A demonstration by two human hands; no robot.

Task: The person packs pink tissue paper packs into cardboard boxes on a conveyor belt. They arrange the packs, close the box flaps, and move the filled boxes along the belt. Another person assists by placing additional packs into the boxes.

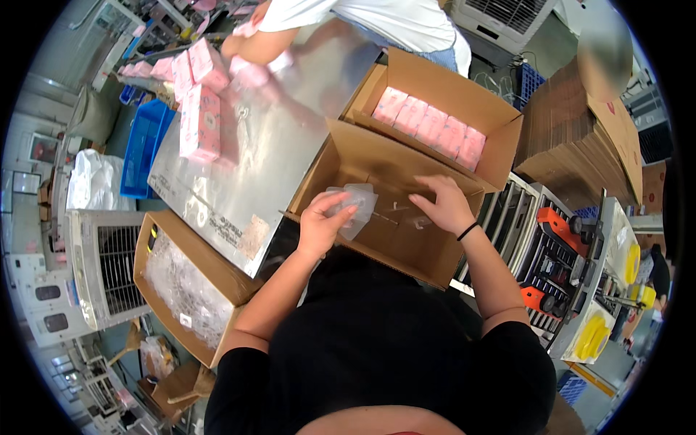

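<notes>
Workshop machines and bins surround a bare-metal table (217,210), where a co-worker in a white shirt (395,25) leans over from the far side. Against the table's right edge stands an open brown carton (328,170); just behind it is a second carton (428,74) with a row of pink packs (429,127). Over the nearer carton, the left hand (322,221) pinches some translucent plastic pieces (360,205) between thumb and fingers. They lie to the left of the right hand (448,206), apart from it; its thumb and fingers are spread and look free. Overlap blurs how many pieces there are, small clear bits (420,222) lower in the carton are indistinct, and the upper edge cuts off the co-worker's head.
</notes>
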